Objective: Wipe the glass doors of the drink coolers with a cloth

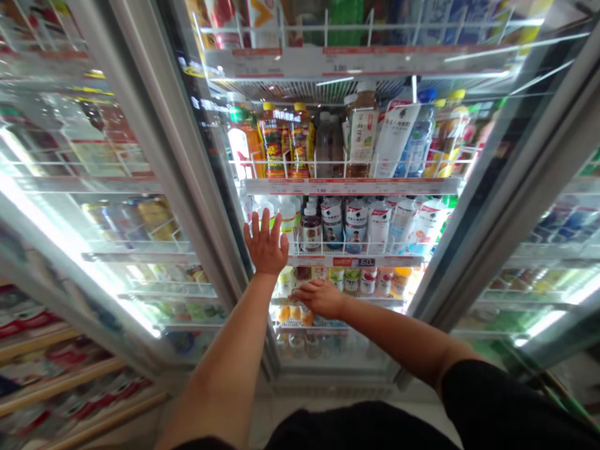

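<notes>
My left hand point(267, 242) is raised with its fingers spread, palm toward the glass door point(206, 119) of a drinks fridge. It looks flat against the glass, near the door's left side; nothing is in it. Lower and to the right, my right hand point(321, 297) points leftward with its fingers stretched and close together, in front of the lower shelves. I see nothing held there, though its palm side is hidden. Behind the hands stand a dark bottle with a pale label point(311, 230), white-labelled bottles point(356, 222) and small bottles point(368, 281).
Metal door frames point(173, 156) run down both sides, with more fridge sections beyond. Above are a shelf of bottles point(363, 140) and price strips point(351, 186). Packaged goods sit on a wooden-edged rack point(60, 384) at lower left. Pale floor tiles point(281, 409) show below.
</notes>
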A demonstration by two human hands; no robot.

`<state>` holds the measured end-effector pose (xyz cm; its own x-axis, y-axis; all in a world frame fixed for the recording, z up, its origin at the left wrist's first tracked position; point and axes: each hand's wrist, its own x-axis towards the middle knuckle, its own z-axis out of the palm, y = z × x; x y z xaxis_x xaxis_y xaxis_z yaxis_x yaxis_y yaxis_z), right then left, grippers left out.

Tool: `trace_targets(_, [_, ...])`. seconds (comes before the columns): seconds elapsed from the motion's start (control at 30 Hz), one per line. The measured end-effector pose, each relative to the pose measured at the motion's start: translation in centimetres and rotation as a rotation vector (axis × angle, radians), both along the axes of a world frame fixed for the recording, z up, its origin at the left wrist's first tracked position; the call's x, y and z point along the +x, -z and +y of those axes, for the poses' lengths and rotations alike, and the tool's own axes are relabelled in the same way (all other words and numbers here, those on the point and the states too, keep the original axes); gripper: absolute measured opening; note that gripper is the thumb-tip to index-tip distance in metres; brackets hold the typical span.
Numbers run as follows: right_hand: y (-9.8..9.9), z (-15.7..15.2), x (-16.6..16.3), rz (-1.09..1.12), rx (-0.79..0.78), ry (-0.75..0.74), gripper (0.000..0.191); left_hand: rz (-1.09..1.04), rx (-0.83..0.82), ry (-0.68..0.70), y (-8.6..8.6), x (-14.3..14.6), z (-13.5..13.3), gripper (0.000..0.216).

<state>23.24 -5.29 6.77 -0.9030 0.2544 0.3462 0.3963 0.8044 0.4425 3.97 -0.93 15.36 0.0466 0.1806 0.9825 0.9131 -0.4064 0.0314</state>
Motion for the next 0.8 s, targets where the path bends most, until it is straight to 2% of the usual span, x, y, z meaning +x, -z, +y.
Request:
trace_targets(0.17, [1.0, -1.1, 4.3, 0.067, -0.018, 0.069, 0.041, -0.033, -0.043, 0.039, 0.0, 0.0, 0.0, 0.05])
trace_targets(0.3, [1.9, -2.2, 8.7, 0.038, -0.042, 0.02, 0.033, -0.028, -0.024, 0.009, 0.0, 0.0, 0.1, 0.05])
trace_targets(0.37, [1.2, -2.6, 10.7, 0.087, -0.019, 0.041, 0.037, -0.016, -0.007, 0.001, 0.0, 0.0, 0.1, 0.051])
trace_targets(0.5, [-0.9, -3.2, 13.6, 0.323, 0.082, 0.203, 0.052, -0.022, -0.021, -0.002, 0.1, 0.0, 0.2, 0.051])
trace_targets(0.57, [-1.0, -3.5, 14.7, 0.336, 0.081, 0.218, 0.053, -0.033, -0.032, 0.0, 0.1, -0.1, 0.2, 0.051])
trace_targets(0.7, [-0.8, -3.9, 17.2, 0.231, 0.034, 0.126, 0.049, -0.033, -0.034, -0.002, 0.0, 0.0, 0.2, 0.05])
trace_targets(0.8, [-1.3, -4.2, 19.0, 0.389, 0.146, 0.226, 0.05, -0.033, -0.031, -0.007, 0.0, 0.0, 0.1, 0.05])
